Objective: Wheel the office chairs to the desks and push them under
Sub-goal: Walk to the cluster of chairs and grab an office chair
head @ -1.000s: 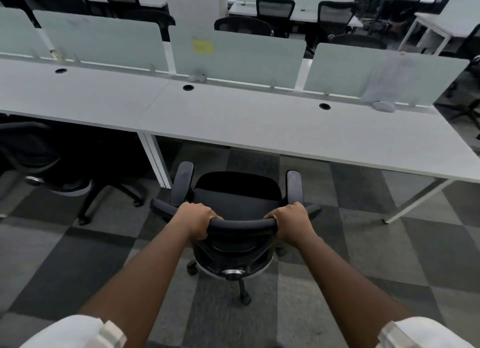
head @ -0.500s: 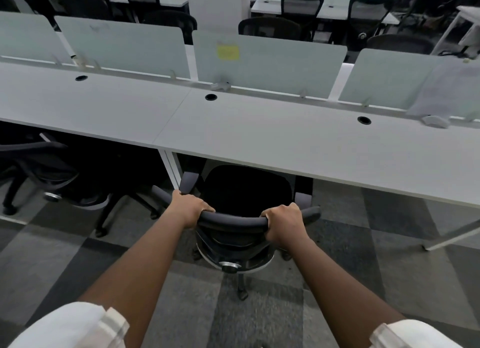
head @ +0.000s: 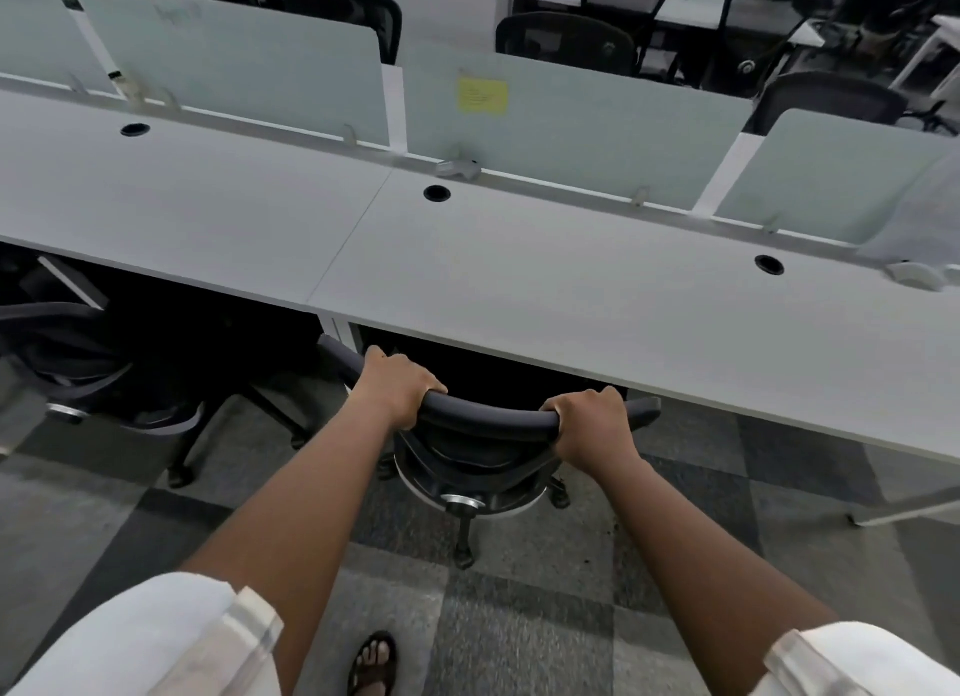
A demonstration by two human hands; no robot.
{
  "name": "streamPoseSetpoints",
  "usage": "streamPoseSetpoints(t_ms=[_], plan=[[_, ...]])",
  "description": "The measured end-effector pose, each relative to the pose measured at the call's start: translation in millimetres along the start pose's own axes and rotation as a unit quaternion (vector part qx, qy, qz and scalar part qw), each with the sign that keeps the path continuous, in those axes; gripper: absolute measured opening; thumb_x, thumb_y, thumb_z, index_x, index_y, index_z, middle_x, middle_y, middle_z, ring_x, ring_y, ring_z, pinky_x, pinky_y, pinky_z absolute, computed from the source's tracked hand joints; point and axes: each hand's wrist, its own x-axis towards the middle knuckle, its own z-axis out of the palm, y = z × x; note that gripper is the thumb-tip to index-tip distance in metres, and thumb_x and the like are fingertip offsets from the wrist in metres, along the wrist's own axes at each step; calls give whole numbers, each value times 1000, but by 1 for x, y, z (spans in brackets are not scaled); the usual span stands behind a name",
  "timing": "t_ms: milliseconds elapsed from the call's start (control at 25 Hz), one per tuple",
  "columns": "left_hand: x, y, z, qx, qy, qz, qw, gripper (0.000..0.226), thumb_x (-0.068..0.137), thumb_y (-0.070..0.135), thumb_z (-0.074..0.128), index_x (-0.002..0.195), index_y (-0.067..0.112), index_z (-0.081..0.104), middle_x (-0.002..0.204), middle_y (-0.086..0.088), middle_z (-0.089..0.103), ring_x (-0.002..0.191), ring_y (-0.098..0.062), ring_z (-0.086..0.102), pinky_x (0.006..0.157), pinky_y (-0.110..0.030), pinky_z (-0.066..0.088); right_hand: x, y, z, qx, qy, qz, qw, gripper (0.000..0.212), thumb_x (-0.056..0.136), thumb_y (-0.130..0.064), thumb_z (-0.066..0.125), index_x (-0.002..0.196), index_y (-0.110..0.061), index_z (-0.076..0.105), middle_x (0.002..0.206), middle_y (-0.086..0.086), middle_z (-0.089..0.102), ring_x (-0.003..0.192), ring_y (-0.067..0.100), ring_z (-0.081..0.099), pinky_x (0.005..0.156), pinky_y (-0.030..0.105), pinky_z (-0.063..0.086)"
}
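Note:
A black office chair [head: 488, 420] stands at the long white desk [head: 519, 290], its seat and armrests hidden under the desktop. Only the curved top rail of its backrest, the base and some castors show. My left hand [head: 397, 383] grips the left part of that rail. My right hand [head: 589, 425] grips the rail's right part. Both arms reach forward from white sleeves.
Another black chair [head: 93, 378] sits tucked under the desk to the left. A white desk leg [head: 337, 329] stands just left of my chair. Frosted dividers [head: 571, 123] line the desk's back, with a yellow note [head: 482, 96]. More chairs stand behind. My sandalled foot [head: 374, 661] is on the checked carpet.
The chair has rolled forward under the desk, so its seat and armrests have gone out of sight. Both hands kept their grip on the backrest rail and I stepped closer.

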Motion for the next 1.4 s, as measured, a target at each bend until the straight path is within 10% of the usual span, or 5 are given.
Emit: streamPoseSetpoints(t_ms=[680,1400], plan=[[115,-38,-26,-48,22,236,970,68,82,39,62,146,52,42,119,12,69,100,-18,65,69,-31,40,88,32,-15,-27,-21,80,996,39,82,-30,61,115,-50,66,103,-15,72,103,21,59,84,39,32],[125,-55,-23,-45,33,239,969,68,79,46,62,143,56,42,123,17,67,103,-15,63,78,-32,50,95,20,-16,11,7,116,993,36,78,-28,68,110,-45,70,97,-14,70,98,22,56,87,41,34]])
